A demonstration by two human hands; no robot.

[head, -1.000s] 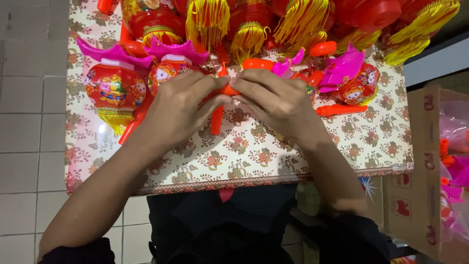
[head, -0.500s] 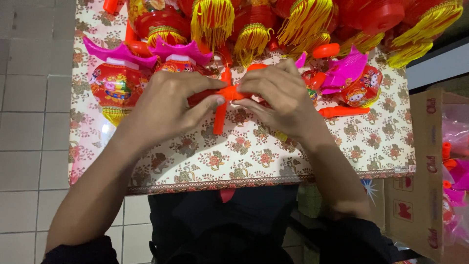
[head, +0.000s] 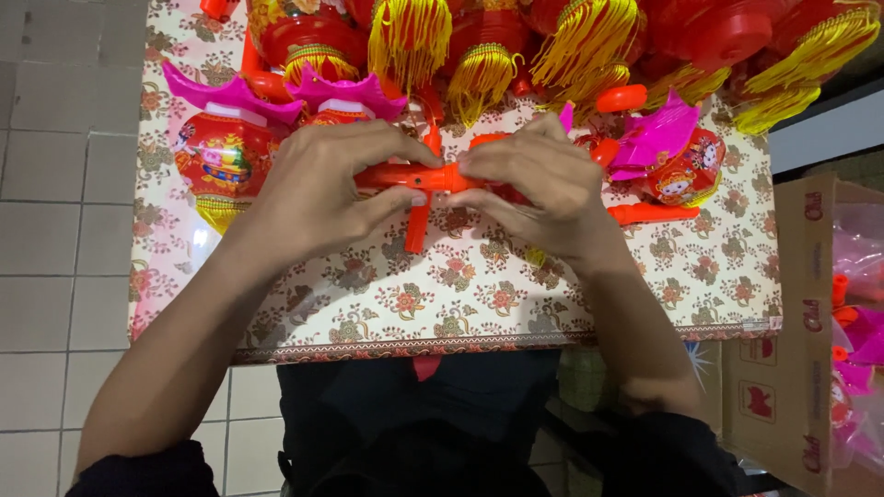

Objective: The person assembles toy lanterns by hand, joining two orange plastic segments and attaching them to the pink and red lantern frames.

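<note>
Both my hands grip one orange plastic stick (head: 433,177) that lies crosswise above a floral-patterned table (head: 460,294). My left hand (head: 322,189) pinches its left end between thumb and fingers. My right hand (head: 539,184) closes over its right end. A second orange stick (head: 416,228) points toward me from under the first; whether the two are joined is hidden. A red toy lantern with a pink roof (head: 226,147) lies just left of my left hand.
Several red lanterns with yellow tassels (head: 589,37) crowd the table's far edge. A pink-roofed lantern (head: 677,161) and loose orange sticks (head: 649,213) lie at right. An open cardboard box (head: 810,331) stands to the right. Grey floor tiles (head: 55,230) lie at left.
My hands have shifted a little and the orange stick now lies level between them; the view has moved slightly closer to the table.
</note>
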